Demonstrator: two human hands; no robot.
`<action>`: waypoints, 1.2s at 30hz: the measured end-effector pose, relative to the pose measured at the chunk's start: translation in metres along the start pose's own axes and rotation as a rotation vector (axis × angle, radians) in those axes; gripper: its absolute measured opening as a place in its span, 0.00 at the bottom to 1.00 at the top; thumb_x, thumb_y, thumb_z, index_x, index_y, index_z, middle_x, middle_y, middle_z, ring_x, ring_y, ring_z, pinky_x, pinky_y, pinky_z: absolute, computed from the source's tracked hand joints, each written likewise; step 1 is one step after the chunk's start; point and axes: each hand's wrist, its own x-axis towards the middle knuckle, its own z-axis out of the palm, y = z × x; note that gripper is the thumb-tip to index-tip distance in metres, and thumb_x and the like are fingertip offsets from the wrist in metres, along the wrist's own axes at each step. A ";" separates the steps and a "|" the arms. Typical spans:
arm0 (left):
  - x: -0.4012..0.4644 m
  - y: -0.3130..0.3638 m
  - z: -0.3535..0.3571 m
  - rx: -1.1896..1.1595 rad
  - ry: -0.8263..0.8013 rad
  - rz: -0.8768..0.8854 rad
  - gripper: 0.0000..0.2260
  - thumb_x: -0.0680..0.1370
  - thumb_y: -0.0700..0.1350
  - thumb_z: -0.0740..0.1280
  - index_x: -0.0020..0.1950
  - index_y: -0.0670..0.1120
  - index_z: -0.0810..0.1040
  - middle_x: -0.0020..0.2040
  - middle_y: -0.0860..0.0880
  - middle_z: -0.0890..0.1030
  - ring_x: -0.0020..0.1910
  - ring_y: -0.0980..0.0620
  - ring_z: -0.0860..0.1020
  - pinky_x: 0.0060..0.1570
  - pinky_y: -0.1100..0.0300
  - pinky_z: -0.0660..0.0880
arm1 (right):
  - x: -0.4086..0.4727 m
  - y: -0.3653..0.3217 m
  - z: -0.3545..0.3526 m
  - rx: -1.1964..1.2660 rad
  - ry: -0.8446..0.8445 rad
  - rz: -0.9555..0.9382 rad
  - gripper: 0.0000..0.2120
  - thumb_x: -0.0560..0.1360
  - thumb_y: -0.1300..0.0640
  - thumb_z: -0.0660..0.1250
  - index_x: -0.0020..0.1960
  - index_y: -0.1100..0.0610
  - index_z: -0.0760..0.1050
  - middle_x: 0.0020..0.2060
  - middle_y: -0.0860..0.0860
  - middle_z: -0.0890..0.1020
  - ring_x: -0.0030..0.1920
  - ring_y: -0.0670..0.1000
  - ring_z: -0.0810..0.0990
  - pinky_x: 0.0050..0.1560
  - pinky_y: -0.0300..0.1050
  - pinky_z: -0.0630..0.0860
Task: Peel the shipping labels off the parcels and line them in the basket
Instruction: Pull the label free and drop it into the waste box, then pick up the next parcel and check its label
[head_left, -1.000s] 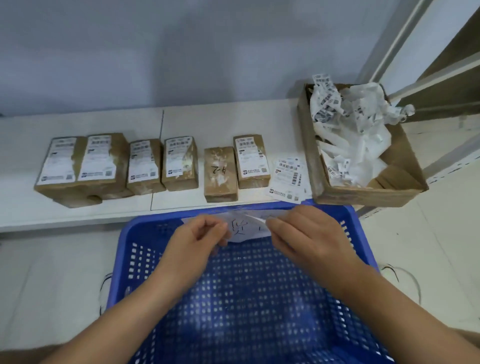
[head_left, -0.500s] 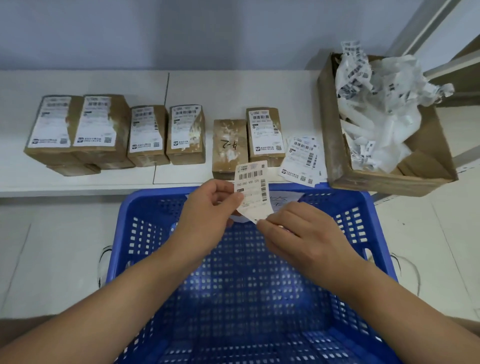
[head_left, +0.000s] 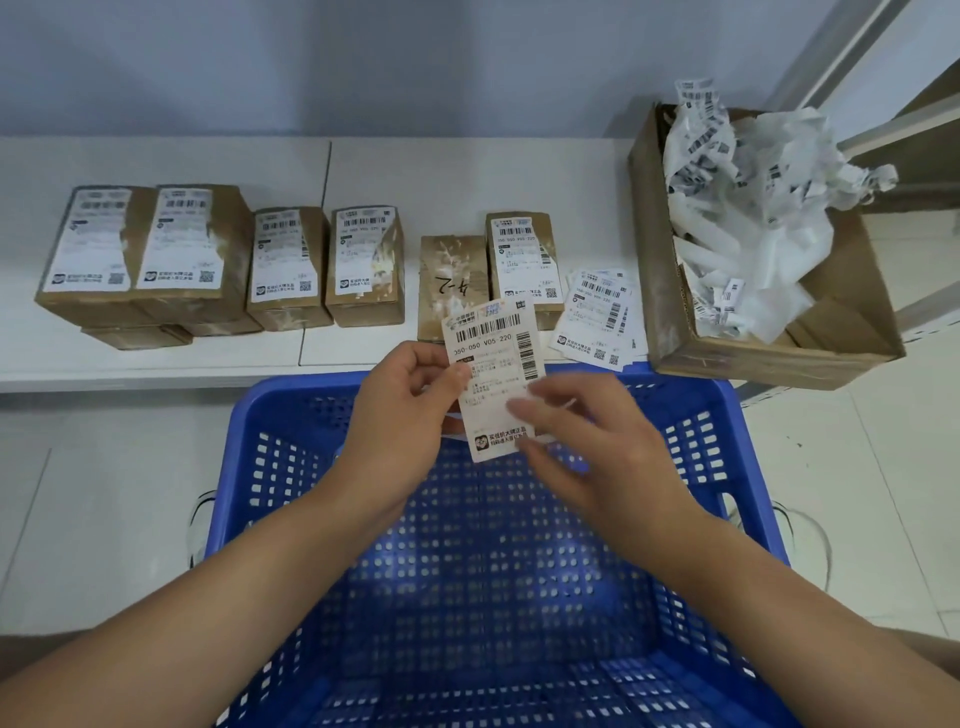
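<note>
A white shipping label (head_left: 493, 364) with barcodes is held upright over the far rim of the blue plastic basket (head_left: 234, 467). My left hand (head_left: 405, 415) pinches its left edge. My right hand (head_left: 597, 452) is blurred, with fingers and thumb closed on the label's lower right side. On the white shelf (head_left: 441, 176) stands a row of brown parcels. One parcel (head_left: 452, 280) has a bare top with handwriting. The parcel beside it (head_left: 522, 260) and several more to the left (head_left: 285, 260) carry labels. The basket floor shows no parcels.
A small stack of loose labels (head_left: 597, 317) lies on the shelf right of the parcels. Further right, an open cardboard box (head_left: 779, 358) holds crumpled white paper strips (head_left: 753, 208). A pale tiled floor surrounds the basket, with a wall behind the shelf.
The label has turned from edge-on and low to upright, with its printed face toward me. Both hands rose slightly above the basket rim, and my right hand shifted onto the label's right side.
</note>
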 end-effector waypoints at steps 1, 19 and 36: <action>0.000 0.000 0.000 -0.004 -0.006 -0.004 0.03 0.84 0.42 0.66 0.54 0.42 0.77 0.49 0.50 0.88 0.46 0.52 0.87 0.41 0.59 0.84 | 0.003 0.001 -0.002 0.073 0.036 0.120 0.14 0.78 0.54 0.71 0.62 0.55 0.82 0.61 0.55 0.77 0.57 0.48 0.76 0.56 0.36 0.77; 0.004 0.001 -0.004 0.134 -0.059 0.117 0.03 0.83 0.40 0.68 0.55 0.46 0.80 0.48 0.51 0.87 0.44 0.52 0.86 0.44 0.58 0.84 | 0.024 -0.006 -0.015 0.394 0.129 0.508 0.19 0.76 0.61 0.73 0.55 0.37 0.79 0.44 0.39 0.84 0.46 0.45 0.83 0.50 0.45 0.82; 0.091 0.000 -0.021 0.401 0.069 0.101 0.25 0.83 0.52 0.69 0.78 0.48 0.68 0.75 0.49 0.73 0.71 0.51 0.73 0.72 0.52 0.70 | 0.023 0.005 -0.035 0.287 0.156 0.494 0.14 0.76 0.63 0.72 0.60 0.51 0.83 0.45 0.41 0.82 0.45 0.43 0.81 0.44 0.35 0.79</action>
